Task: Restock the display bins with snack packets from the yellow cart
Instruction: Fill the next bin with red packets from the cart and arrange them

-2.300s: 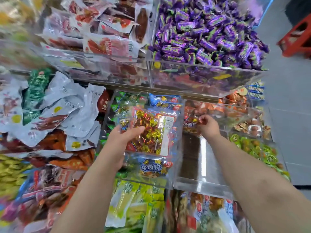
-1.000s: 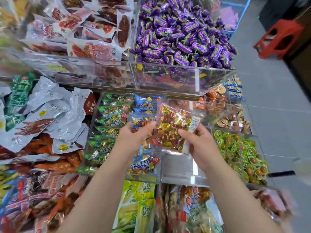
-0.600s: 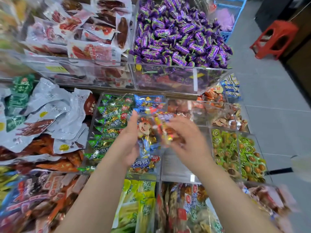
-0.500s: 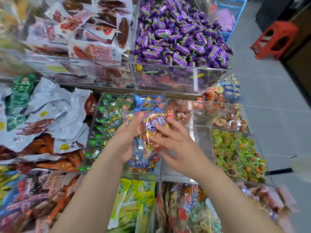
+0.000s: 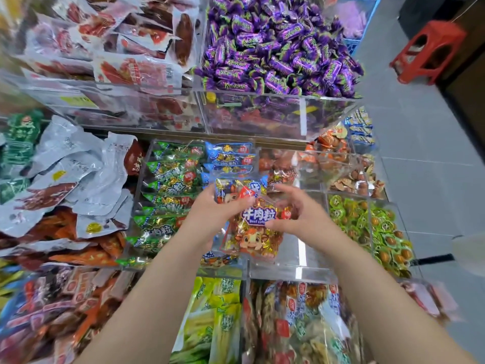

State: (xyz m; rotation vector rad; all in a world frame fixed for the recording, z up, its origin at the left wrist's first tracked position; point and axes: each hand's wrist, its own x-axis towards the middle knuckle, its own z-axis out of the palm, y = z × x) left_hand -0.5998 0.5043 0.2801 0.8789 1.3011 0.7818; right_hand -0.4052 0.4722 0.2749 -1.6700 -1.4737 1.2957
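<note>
Beef-cube snack packet, clear film w/ gold-wrapped pieces [image 5: 256,231], held over the nearly bare clear acrylic bin [image 5: 301,269]. Left hand [image 5: 217,211] pinches its top; right hand [image 5: 294,216] half-curled at its edge. Long axis vertical, label facing up. Lower it flat, aligned w/ bin walls.

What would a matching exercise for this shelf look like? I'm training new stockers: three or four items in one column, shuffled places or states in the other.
Items:
1. purple candies
2. beef cube packet
3. red stool
4. green-wrapped snacks

Places:
A. on the floor, upper right
B. upper-shelf bin
C. held in both hands
D. bin right of the hands

Pairs: 1-B, 2-C, 3-A, 4-D
</note>
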